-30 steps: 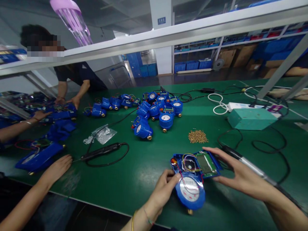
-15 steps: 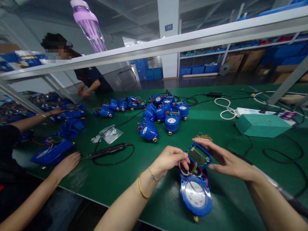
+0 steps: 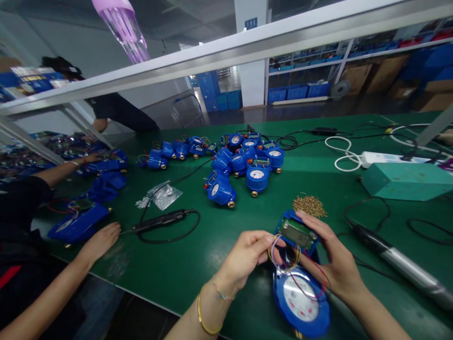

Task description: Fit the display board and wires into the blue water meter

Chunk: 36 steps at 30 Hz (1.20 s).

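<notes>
A blue water meter [image 3: 300,302] with a round white dial stands on the bench before me, its upper housing opened. Above the dial, a blue-framed circuit board with a small display [image 3: 295,233] is tilted up. My right hand [image 3: 334,257] grips this board's right side, thumb below and fingers along the edge. Thin coloured wires [image 3: 272,250] loop between the board and the meter body. At the board's lower left corner, my left hand [image 3: 244,259] pinches some of these wires between thumb and fingers. The fingertips partly hide the wire ends.
Behind the board lies a pile of small brass-coloured screws [image 3: 309,206]. An electric screwdriver [image 3: 399,262] rests at right, near a green box [image 3: 406,181]. Several blue meters [image 3: 244,163] cluster mid-bench. A black corded tool [image 3: 161,221] and a co-worker's hand [image 3: 102,243] are at left.
My right hand has closed from hovering beside the board to gripping its side. The board has tipped flatter, showing its display. The view has shifted, uncovering the screw pile and the screwdriver.
</notes>
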Motion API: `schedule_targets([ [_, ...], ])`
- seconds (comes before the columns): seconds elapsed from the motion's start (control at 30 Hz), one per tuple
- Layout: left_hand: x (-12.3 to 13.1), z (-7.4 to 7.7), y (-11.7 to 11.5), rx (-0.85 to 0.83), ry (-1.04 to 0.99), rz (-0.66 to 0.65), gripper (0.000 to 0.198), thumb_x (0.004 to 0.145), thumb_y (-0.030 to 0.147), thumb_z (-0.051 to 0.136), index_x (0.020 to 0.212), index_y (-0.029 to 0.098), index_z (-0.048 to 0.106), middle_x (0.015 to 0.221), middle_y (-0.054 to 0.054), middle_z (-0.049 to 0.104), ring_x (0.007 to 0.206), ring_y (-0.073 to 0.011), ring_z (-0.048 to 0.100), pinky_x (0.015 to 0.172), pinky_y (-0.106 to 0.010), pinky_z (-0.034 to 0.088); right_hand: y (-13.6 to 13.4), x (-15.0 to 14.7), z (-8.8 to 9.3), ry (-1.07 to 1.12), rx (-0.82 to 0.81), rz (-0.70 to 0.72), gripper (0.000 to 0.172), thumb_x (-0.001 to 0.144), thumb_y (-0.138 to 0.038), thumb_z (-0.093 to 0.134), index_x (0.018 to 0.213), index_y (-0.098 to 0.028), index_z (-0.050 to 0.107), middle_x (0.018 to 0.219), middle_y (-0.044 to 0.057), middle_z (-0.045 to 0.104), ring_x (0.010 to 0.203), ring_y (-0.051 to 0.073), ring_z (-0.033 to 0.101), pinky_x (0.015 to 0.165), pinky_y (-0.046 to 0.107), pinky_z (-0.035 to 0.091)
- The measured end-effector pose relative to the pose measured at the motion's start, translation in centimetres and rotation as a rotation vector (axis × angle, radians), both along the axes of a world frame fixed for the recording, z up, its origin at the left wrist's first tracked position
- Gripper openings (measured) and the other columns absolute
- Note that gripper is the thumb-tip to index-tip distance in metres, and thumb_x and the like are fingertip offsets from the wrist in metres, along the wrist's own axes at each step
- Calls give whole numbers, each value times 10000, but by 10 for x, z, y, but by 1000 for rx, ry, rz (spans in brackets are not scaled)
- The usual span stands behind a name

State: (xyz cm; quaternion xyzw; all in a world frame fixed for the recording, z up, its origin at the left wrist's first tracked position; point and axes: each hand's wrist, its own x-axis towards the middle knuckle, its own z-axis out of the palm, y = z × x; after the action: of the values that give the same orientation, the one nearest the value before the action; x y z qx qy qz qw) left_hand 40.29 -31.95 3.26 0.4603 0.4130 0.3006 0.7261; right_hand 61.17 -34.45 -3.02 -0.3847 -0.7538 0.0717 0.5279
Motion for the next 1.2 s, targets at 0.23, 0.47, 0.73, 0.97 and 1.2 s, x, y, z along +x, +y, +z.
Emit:
schedule_targets([
  [0.23, 2, 2, 9, -28, 55, 72, 334, 699, 432, 759, 673, 107, 686, 664, -81, 749, 424, -38, 379, 449, -225, 193, 0, 3, 4, -47, 80, 30, 613, 865, -81, 715, 1419, -91, 453, 1401, 189, 532, 1350, 282, 483, 1157, 408, 390],
  [0.47, 4, 1, 11, -88, 52, 106, 308, 630, 381, 814, 705, 118, 673, 652, -64, 760, 407, -38, 456, 426, -190, 274, 1, 5, 11, -111, 143, 25, 603, 871, -48, 696, 1420, -55, 448, 1382, 212, 536, 1355, 303, 472, 1134, 426, 397],
  [0.73, 6, -1, 7, -76, 69, 96, 351, 625, 379, 817, 736, 155, 572, 667, -73, 768, 396, -39, 448, 425, -182, 307, -2, 6, 15, -192, 171, 26, 687, 861, 37, 639, 1490, -96, 397, 1429, 191, 507, 1378, 345, 441, 1108, 469, 415],
  [0.97, 12, 3, 6, -20, 120, 164, 443, 510, 392, 906, 715, 135, 608, 607, 1, 665, 510, -57, 500, 499, -184, 333, -6, 9, 12, -200, 171, 10, 719, 864, 29, 636, 1516, -114, 370, 1446, 188, 498, 1379, 356, 440, 1096, 496, 428],
  [1.2, 5, 5, 14, -159, 75, 26, 460, 610, 542, 810, 699, 109, 683, 579, 9, 613, 435, -16, 302, 420, -220, 64, -8, 14, 4, -178, 174, -7, 754, 864, -4, 657, 1534, -173, 355, 1464, 156, 495, 1368, 348, 462, 1057, 511, 479],
])
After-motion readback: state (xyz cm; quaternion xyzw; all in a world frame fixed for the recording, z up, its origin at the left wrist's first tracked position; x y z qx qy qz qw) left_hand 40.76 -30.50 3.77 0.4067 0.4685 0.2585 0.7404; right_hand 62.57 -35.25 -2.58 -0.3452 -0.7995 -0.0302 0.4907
